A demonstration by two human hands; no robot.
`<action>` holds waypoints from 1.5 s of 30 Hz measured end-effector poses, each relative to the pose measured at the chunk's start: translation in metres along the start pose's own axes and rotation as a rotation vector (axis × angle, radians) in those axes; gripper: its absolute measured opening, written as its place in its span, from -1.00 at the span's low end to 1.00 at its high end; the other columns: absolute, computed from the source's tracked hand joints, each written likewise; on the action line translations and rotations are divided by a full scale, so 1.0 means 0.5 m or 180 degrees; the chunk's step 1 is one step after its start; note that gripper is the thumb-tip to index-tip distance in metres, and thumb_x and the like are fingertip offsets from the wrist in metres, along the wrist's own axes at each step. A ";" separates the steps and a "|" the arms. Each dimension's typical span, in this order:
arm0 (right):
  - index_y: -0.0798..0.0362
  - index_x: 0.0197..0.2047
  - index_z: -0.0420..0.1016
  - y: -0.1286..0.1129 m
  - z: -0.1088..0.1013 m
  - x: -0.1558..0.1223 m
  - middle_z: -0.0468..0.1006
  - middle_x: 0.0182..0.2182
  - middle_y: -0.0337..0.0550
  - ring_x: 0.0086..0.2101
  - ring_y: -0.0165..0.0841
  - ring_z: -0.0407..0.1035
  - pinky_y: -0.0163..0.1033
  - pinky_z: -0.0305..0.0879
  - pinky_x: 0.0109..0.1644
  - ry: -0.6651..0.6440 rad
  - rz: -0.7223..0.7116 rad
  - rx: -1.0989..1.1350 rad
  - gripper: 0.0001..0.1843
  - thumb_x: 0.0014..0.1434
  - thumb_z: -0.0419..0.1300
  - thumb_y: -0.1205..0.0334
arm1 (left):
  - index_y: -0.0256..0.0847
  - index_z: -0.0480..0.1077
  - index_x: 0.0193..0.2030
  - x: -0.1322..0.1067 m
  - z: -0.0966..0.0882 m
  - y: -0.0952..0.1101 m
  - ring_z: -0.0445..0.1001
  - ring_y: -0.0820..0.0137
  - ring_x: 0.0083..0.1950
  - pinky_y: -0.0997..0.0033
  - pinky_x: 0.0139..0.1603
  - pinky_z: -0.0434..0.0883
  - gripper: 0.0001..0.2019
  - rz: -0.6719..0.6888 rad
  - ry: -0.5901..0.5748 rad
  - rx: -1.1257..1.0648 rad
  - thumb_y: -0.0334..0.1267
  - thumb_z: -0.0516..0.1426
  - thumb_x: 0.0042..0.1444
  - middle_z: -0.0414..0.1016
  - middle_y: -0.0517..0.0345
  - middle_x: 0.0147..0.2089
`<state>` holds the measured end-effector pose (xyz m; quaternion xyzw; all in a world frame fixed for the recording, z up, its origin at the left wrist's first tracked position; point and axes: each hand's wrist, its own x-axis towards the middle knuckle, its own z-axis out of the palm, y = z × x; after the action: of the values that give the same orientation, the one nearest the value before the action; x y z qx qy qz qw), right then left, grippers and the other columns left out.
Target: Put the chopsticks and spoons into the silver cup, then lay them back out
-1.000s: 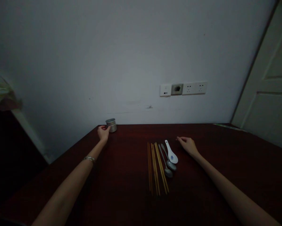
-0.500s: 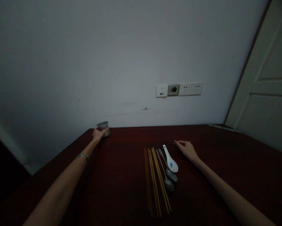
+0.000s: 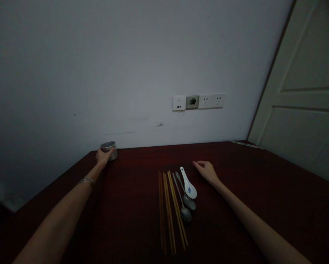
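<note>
Left hand (image 3: pixel 103 156) part-closed, thumb and fingers round the metal cup (image 3: pixel 113 154), up at the table's far-left corner by the wall (image 3: pixel 137 73)! Over on the right, the right hand (image 3: pixel 207 170) rests half-curled, loose and empty, just beside the white spoon (image 3: pixel 190 189). Next along, two metal spoons (image 3: pixel 185 214), then the chopsticks (image 3: pixel 168 216), all on the dark-red table (image 3: pixel 131 205).
</note>
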<state>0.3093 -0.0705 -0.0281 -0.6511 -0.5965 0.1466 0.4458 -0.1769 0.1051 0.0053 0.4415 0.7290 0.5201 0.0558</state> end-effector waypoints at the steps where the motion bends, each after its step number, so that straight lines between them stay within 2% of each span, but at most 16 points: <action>1: 0.18 -0.44 0.54 0.001 0.001 0.001 0.54 -0.51 -0.10 -0.44 -0.27 0.39 -0.33 0.16 -0.38 0.0004 -0.0012 -0.0001 -0.56 0.01 -0.01 0.00 | -0.33 0.17 -0.03 -0.004 0.001 0.006 0.31 0.12 -0.01 0.19 -0.08 0.28 -0.22 0.0009 0.0051 -0.0045 0.03 0.27 -0.41 0.31 -0.16 -0.02; 4: 0.17 -0.45 0.54 0.000 0.002 0.000 0.54 -0.52 -0.09 -0.45 -0.27 0.39 -0.33 0.16 -0.41 0.0055 -0.0046 0.0025 -0.56 0.01 -0.02 0.00 | -0.33 0.18 -0.01 -0.024 0.003 0.040 0.33 0.16 -0.04 0.24 -0.10 0.30 -0.25 0.0128 0.0197 -0.0284 0.02 0.25 -0.35 0.33 -0.11 -0.03; 6: 0.16 -0.46 0.54 -0.001 0.001 -0.001 0.54 -0.53 -0.09 -0.46 -0.29 0.38 -0.34 0.16 -0.41 0.0089 -0.0074 0.0038 -0.57 0.00 -0.01 0.01 | -0.33 0.20 -0.02 -0.046 0.008 0.078 0.36 0.19 -0.07 0.26 -0.12 0.31 -0.27 0.0279 0.0156 -0.0510 0.02 0.24 -0.33 0.35 -0.08 -0.06; 10: 0.17 -0.48 0.54 -0.003 0.000 -0.001 0.51 -0.57 -0.12 -0.49 -0.32 0.36 -0.35 0.14 -0.43 0.0095 -0.0109 0.0005 -0.57 0.01 -0.02 0.03 | -0.33 0.23 -0.04 -0.113 0.028 0.167 0.39 0.27 -0.15 0.35 -0.19 0.35 -0.32 0.0621 -0.0384 -0.1070 0.02 0.22 -0.30 0.37 -0.07 -0.10; 14: 0.18 -0.48 0.54 0.000 0.000 0.001 0.50 -0.60 -0.13 -0.52 -0.34 0.35 -0.36 0.12 -0.46 0.0057 -0.0139 0.0006 -0.57 0.01 -0.02 0.03 | -0.32 0.29 -0.08 -0.213 0.066 0.232 0.40 0.29 -0.21 0.36 -0.21 0.35 -0.39 0.0959 -0.0938 -0.1304 0.01 0.20 -0.27 0.41 -0.06 -0.18; 20: 0.19 -0.48 0.54 0.003 0.002 0.001 0.51 -0.58 -0.11 -0.52 -0.35 0.35 -0.36 0.12 -0.45 0.0114 -0.0219 0.0030 -0.58 0.02 -0.02 0.06 | -0.31 0.33 -0.12 -0.377 0.117 0.282 0.40 0.29 -0.17 0.34 -0.16 0.32 -0.47 0.1303 -0.1795 -0.1679 -0.07 0.22 -0.25 0.43 -0.06 -0.15; 25: 0.18 -0.49 0.54 0.003 0.001 0.001 0.51 -0.58 -0.12 -0.52 -0.37 0.34 -0.37 0.14 -0.44 0.0107 -0.0282 0.0002 -0.57 0.04 -0.03 0.06 | -0.30 0.33 -0.09 -0.463 0.122 0.314 0.40 0.29 -0.15 0.34 -0.14 0.31 -0.49 0.1434 -0.2187 -0.1804 -0.10 0.21 -0.22 0.43 -0.06 -0.13; 32: 0.18 -0.47 0.54 0.003 -0.001 0.001 0.51 -0.59 -0.12 -0.50 -0.35 0.36 -0.38 0.14 -0.44 0.0075 -0.0288 -0.0005 -0.57 0.06 -0.04 0.06 | -0.30 0.34 -0.11 -0.501 0.130 0.331 0.40 0.27 -0.15 0.33 -0.14 0.31 -0.50 0.1368 -0.2299 -0.1914 -0.12 0.23 -0.23 0.44 -0.07 -0.14; 37: 0.17 -0.46 0.54 0.004 -0.001 0.000 0.52 -0.58 -0.12 -0.49 -0.35 0.36 -0.37 0.14 -0.42 0.0071 -0.0305 -0.0003 -0.57 0.06 -0.05 0.06 | -0.29 0.35 -0.11 -0.503 0.136 0.324 0.40 0.28 -0.14 0.33 -0.11 0.30 -0.50 0.1439 -0.2326 -0.1989 -0.14 0.24 -0.24 0.44 -0.06 -0.13; 45: 0.17 -0.43 0.55 0.004 -0.001 0.001 0.51 -0.58 -0.12 -0.50 -0.35 0.36 -0.37 0.14 -0.43 0.0044 -0.0294 -0.0055 -0.55 0.06 -0.06 0.04 | -0.29 0.33 -0.06 -0.501 0.157 0.307 0.39 0.27 -0.10 0.31 -0.08 0.29 -0.46 0.1222 -0.2319 -0.2049 -0.13 0.24 -0.24 0.42 -0.08 -0.09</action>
<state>0.3110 -0.0699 -0.0295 -0.6277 -0.6241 0.1162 0.4505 0.1069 -0.0043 -0.0011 0.6800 0.3715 0.5314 0.3423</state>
